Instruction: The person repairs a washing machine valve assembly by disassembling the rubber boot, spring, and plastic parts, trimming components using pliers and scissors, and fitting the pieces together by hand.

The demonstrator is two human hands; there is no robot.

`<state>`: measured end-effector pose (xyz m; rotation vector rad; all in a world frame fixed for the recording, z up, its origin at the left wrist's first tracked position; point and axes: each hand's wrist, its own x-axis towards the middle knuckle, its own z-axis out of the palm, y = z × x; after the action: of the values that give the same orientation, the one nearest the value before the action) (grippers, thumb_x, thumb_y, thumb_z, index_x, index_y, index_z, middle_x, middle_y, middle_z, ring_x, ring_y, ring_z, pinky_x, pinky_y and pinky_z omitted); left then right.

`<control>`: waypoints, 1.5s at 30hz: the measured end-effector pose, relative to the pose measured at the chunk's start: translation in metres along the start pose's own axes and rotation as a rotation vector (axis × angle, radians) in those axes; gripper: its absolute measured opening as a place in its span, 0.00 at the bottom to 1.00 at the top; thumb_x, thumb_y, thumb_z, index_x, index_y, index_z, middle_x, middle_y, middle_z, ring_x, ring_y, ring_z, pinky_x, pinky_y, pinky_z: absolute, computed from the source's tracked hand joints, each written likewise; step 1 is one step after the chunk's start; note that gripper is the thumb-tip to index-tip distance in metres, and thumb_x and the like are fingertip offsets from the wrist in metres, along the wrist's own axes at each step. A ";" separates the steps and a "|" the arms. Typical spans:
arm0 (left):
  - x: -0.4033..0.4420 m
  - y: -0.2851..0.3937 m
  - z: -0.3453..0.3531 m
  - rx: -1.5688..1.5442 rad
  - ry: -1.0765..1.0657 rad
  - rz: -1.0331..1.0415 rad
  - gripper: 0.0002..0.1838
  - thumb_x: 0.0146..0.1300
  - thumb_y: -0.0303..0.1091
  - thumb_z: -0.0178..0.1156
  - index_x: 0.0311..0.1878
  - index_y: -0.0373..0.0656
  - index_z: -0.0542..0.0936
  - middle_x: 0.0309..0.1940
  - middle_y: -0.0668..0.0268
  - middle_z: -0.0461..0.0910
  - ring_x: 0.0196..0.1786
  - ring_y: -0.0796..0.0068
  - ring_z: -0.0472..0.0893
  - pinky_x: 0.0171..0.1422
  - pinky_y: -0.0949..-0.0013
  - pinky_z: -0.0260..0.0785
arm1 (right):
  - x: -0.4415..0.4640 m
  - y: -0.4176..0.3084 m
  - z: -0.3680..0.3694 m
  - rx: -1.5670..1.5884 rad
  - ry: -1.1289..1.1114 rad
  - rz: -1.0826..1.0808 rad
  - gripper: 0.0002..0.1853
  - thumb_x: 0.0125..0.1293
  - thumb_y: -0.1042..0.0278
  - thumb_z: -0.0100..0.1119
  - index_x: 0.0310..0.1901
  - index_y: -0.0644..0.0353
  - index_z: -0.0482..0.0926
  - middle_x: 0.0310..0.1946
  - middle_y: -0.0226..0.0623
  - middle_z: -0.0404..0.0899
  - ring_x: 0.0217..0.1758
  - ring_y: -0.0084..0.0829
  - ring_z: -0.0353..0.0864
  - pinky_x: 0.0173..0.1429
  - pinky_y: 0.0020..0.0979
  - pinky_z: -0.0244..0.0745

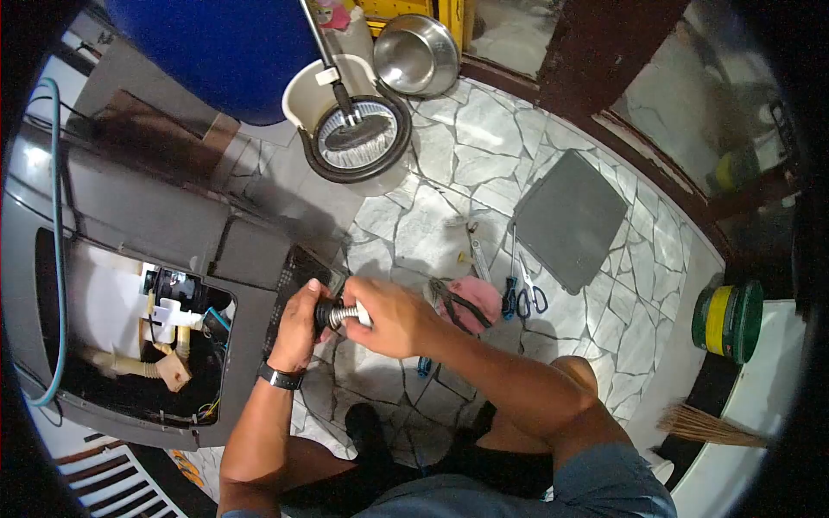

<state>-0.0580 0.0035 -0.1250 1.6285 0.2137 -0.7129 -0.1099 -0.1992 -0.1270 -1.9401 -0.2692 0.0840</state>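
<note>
My left hand (298, 328), with a dark watch band at its wrist, is closed around the black ribbed end of a small spring-loaded part (344, 316). A metal coil spring shows between my hands, and a white piece sits at its other end. My right hand (393, 317) grips that white end, its fingers wrapped round it. To the left, a grey appliance housing (155, 186) has an opening with a white plastic fitting (164, 315), a corrugated hose (129, 363), a tan block (174, 371) and wires inside.
On the stone-patterned floor lie pliers (466, 306) on a pink cloth (484, 298), a screwdriver (509, 296), scissors (529, 293), a wrench (477, 255) and a grey panel (572, 220). A mop bucket (302, 97), blue drum (216, 52) and metal pot (416, 56) stand beyond.
</note>
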 end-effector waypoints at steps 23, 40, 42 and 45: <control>0.053 -0.318 0.033 0.751 0.068 0.065 0.19 0.70 0.43 0.65 0.55 0.40 0.76 0.51 0.46 0.77 0.57 0.44 0.79 0.63 0.50 0.72 | -0.066 0.166 0.081 0.542 0.008 0.881 0.25 0.65 0.52 0.69 0.55 0.62 0.77 0.41 0.39 0.80 0.40 0.30 0.82 0.47 0.32 0.78; 0.023 -0.114 0.071 -0.329 0.159 -0.072 0.27 0.79 0.60 0.52 0.64 0.46 0.77 0.49 0.69 0.82 0.51 0.73 0.79 0.60 0.64 0.72 | -0.049 0.081 0.047 0.054 0.074 0.138 0.34 0.66 0.67 0.67 0.70 0.61 0.62 0.64 0.62 0.68 0.65 0.57 0.75 0.67 0.49 0.74; 0.016 -0.089 0.049 -0.115 0.082 0.035 0.23 0.80 0.52 0.53 0.59 0.41 0.80 0.52 0.67 0.83 0.53 0.74 0.80 0.63 0.67 0.71 | -0.051 0.087 0.008 0.160 0.100 0.019 0.36 0.65 0.68 0.69 0.72 0.62 0.63 0.66 0.60 0.69 0.62 0.52 0.78 0.63 0.47 0.77; -0.004 -0.059 0.025 0.221 0.018 0.158 0.20 0.83 0.46 0.51 0.62 0.39 0.77 0.53 0.63 0.84 0.55 0.71 0.82 0.61 0.66 0.74 | -0.067 0.185 -0.038 0.048 0.818 0.629 0.18 0.67 0.67 0.65 0.56 0.64 0.77 0.52 0.53 0.81 0.56 0.50 0.82 0.61 0.44 0.76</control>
<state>-0.1002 -0.0069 -0.1719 1.8395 0.0179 -0.6172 -0.1408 -0.3143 -0.2879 -1.7860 0.8726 -0.2862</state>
